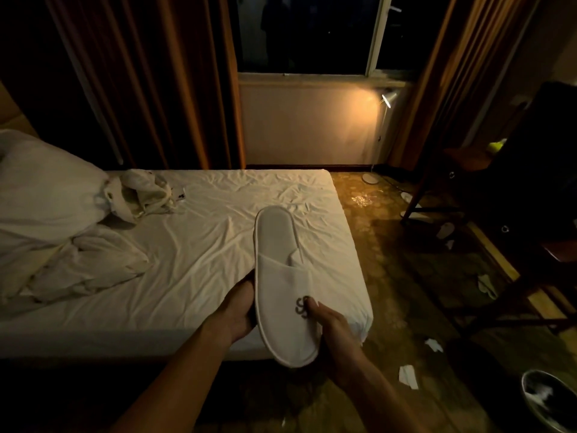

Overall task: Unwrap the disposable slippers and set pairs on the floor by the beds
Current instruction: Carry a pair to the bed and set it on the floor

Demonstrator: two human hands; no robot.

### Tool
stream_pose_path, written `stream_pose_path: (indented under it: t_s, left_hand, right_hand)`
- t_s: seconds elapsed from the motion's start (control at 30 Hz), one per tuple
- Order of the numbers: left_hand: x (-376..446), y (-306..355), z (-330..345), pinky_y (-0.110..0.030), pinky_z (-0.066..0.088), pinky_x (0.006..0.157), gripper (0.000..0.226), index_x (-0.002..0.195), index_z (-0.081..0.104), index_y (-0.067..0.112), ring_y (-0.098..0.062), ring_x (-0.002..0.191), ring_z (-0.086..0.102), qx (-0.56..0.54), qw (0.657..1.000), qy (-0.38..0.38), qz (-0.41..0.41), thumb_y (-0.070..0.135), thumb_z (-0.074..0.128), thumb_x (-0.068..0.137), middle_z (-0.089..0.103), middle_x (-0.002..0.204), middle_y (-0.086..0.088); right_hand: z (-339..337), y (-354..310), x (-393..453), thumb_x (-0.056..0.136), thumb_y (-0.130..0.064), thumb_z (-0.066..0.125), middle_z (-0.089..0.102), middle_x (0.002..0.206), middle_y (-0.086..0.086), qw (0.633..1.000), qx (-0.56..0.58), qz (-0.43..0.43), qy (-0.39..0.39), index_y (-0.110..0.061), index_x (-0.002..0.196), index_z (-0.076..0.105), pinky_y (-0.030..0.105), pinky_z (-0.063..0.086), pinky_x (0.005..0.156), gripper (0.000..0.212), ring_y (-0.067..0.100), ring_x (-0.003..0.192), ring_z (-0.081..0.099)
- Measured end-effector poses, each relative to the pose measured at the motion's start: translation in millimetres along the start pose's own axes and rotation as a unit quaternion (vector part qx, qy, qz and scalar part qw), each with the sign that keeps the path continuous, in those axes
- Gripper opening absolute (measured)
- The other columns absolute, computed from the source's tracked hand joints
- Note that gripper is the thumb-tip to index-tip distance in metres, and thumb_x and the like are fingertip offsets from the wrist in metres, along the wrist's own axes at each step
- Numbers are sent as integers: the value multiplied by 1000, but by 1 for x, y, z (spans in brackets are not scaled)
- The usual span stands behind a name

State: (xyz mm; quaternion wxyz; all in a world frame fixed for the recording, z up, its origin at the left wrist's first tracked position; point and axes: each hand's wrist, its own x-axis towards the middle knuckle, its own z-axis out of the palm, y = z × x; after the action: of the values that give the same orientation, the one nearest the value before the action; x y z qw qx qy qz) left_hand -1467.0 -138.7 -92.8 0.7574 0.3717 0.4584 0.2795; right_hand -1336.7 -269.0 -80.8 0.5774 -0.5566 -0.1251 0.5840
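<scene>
Your two forearms come up from the bottom edge, both bare as far as they show, with no sleeve or cuff on either. Your left hand (pixel 239 310) and right hand (pixel 332 326) wear no gloves. I see no watch, band or ring on either wrist or on the fingers that show in the dim light.

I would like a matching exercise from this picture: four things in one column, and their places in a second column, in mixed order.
Things:
1. slipper
2. pillow
3. lamp
4. paper scrap

Places:
A. on the floor, right of the bed
B. held in both hands
C. at the left end of the bed
D. standing under the window

Pairs: 1-B, 2-C, 3-D, 4-A
</scene>
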Motion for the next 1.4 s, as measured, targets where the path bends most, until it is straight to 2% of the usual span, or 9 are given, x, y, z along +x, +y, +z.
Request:
stream_pose_path:
  t_s: [0.1, 0.23, 0.43, 0.6, 0.73, 0.9, 1.13, 1.27, 1.4]
  left_hand:
    - [-1, -3, 2, -44, 54, 96, 29, 116, 69, 22, -24, 109, 68, 46, 990, 89, 99, 40, 50, 102, 73, 112, -4]
    - [-15, -12, 9, -31, 59, 77, 16, 95, 72, 21, -12, 87, 71, 188, 961, 103, 173, 36, 70, 91, 75, 92, 2]
    - [-10, -21, -11, -47, 61, 83, 19, 106, 70, 16, -24, 97, 73, 154, 980, 77, 99, 28, 72, 91, 77, 104, -5]
    - [-3, -19, -28, -33, 59, 66, 16, 109, 66, 18, -21, 91, 72, 141, 983, 87, 81, 26, 67, 95, 75, 108, -8]
    - [-4, -44, -42, -41, 62, 74, 21, 113, 65, 20, -23, 97, 72, 167, 981, 86, 45, 30, 67, 95, 74, 110, -4]
    - [9, -116, -73, -43, 59, 89, 16, 108, 68, 21, -21, 99, 70, 176, 979, 105, 17, 27, 68, 94, 74, 110, -4]
    - [61, -273, -114, -29, 58, 76, 18, 111, 69, 11, -21, 96, 71, 186, 976, 112, 4, 20, 66, 95, 74, 103, -6]
    - [87, -363, -148, -37, 59, 81, 27, 119, 67, 12, -22, 98, 70, 199, 973, 114, 4, 26, 65, 96, 73, 110, -8]
    - [87, -450, -178, -40, 57, 85, 28, 125, 62, 14, -24, 102, 68, 219, 970, 101, -6, 26, 59, 100, 71, 114, -8]
  right_hand:
    - [-3, 0, 1, 96, -28, 62, 81, 96, -5, 999, -15, -25, 23, -10, 101, 78, 31, 57, 87, 24, 12, 99, 71]
    - [-6, 4, 5, 95, -32, 64, 80, 104, 1, 999, -27, -29, 30, -12, 101, 78, 38, 56, 95, 25, 15, 99, 74]
    - [-15, 8, 4, 91, -24, 72, 78, 111, -5, 994, -70, -66, 59, -23, 111, 78, 43, 55, 102, 21, 13, 104, 71]
    - [-43, 11, 14, 95, -14, 65, 69, 116, -12, 986, -92, -83, 115, -32, 112, 72, 52, 54, 102, 27, 16, 115, 63]
    - [-58, 36, 21, 92, -7, 67, 66, 119, -9, 984, -95, -94, 117, -34, 111, 71, 50, 57, 96, 32, 21, 117, 62]
    - [-91, 105, 29, 94, -6, 65, 64, 131, -5, 987, -100, -75, 101, -33, 117, 70, 34, 61, 82, 36, 21, 119, 64]
    - [-157, 241, 76, 92, -6, 66, 60, 137, -4, 985, -109, -18, 134, -37, 119, 68, 54, 55, 96, 41, 24, 125, 57]
    - [-198, 330, 107, 89, -8, 70, 61, 133, -4, 982, -103, -34, 152, -41, 111, 69, 61, 53, 99, 39, 27, 125, 57]
    - [-236, 417, 114, 90, -4, 68, 61, 129, -2, 981, -100, -49, 162, -27, 123, 67, 45, 58, 85, 40, 23, 117, 59]
